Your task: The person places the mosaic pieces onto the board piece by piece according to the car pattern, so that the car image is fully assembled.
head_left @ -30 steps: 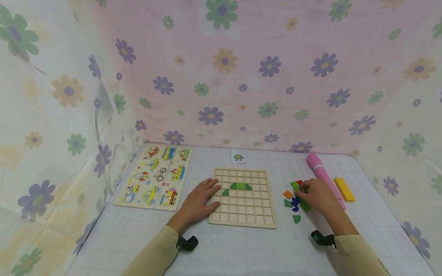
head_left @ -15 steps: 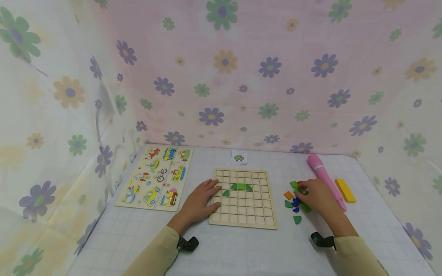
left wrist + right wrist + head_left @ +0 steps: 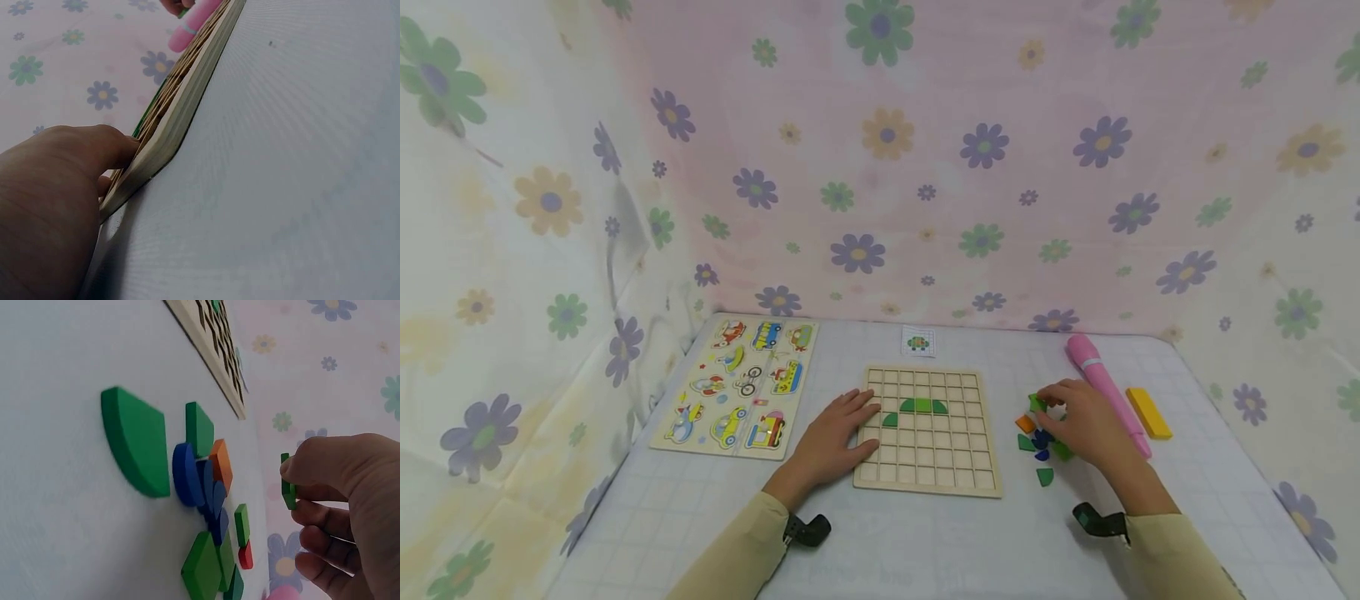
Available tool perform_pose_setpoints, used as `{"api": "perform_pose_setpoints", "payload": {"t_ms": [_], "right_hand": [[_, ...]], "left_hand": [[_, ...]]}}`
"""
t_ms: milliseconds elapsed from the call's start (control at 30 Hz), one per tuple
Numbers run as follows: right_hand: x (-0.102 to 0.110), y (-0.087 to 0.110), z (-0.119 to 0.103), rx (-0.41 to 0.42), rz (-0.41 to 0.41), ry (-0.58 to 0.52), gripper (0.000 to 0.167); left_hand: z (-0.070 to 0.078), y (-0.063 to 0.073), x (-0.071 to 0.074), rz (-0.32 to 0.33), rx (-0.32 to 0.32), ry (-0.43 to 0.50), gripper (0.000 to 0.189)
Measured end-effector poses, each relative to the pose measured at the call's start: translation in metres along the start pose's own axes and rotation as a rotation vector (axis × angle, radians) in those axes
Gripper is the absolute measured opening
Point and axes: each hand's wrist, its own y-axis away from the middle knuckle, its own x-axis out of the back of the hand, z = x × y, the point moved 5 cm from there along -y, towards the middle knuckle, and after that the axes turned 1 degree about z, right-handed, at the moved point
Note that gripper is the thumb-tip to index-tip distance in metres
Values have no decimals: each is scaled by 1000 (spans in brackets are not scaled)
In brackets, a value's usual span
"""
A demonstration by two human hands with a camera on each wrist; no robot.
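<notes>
My left hand [image 3: 831, 440] rests with extended fingers on the left edge of a wooden grid board [image 3: 936, 457]; the left wrist view shows its thumb on the rim. Several green tiles [image 3: 923, 406] sit in the board's cells. To the right of the board, my right hand [image 3: 1086, 423] pinches a small green tile [image 3: 288, 481] between thumb and fingers, raised off the table. Below that hand lie loose wooden pieces: a green quarter-circle [image 3: 137, 444], several blue pieces [image 3: 187, 475], an orange tile [image 3: 221, 465], a red piece [image 3: 246, 556] and more green tiles [image 3: 202, 569].
A vehicle picture puzzle [image 3: 737, 392] lies at the left. A small pattern card [image 3: 918, 341] lies behind the board. At the right are a pink microphone-shaped object [image 3: 1105, 387] and a yellow block [image 3: 1148, 413]. Flowered cloth [image 3: 925, 217] encloses the table's back and sides.
My right hand has lifted slightly and shifted a little left over the loose pieces, now with a green tile in its fingertips. My left hand has stayed on the board.
</notes>
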Motion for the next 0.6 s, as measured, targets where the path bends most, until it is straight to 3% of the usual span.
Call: {"api": "perform_pose_setpoints", "payload": {"t_ms": [233,600], "right_hand": [[4,-1,-17,0,1,-35,25],[7,-6,-36,72,42,-58,23]], "left_hand": [[-1,-1,-1,-3,-1,-9,64],[-1,0,-1,-2,3,-14,64]]}}
